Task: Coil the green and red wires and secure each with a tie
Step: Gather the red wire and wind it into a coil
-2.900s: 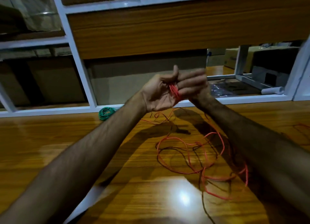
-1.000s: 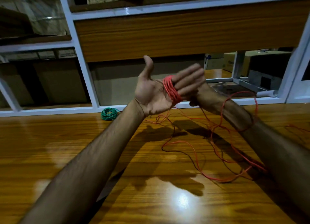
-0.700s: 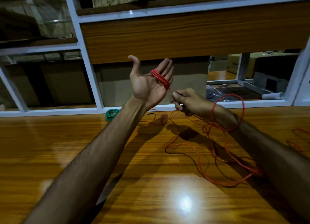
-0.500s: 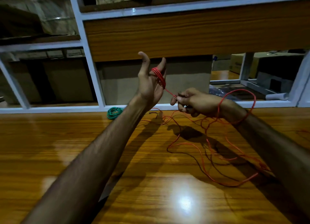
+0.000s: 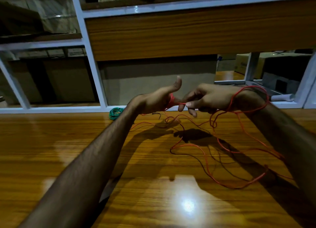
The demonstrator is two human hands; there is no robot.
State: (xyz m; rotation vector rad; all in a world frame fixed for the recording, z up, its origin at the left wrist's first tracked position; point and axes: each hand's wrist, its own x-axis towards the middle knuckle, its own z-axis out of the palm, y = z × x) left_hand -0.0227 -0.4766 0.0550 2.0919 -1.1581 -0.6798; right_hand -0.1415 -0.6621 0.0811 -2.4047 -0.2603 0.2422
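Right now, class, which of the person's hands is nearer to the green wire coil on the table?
Left. The left hand hovers just right of the green coil, with red wire wound on it; the right hand is farther right, pinching that wire.

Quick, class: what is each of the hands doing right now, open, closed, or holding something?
Left hand: thumb up, red wire coiled round its fingers; their curl cannot be told.
Right hand: closed, pinching the red wire.

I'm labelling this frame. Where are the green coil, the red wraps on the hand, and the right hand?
green coil (image 5: 116, 113), head view, middle of the bundle on the table.
red wraps (image 5: 171, 100), head view, on the turns around the left fingers.
right hand (image 5: 207, 97), head view, back of the hand.
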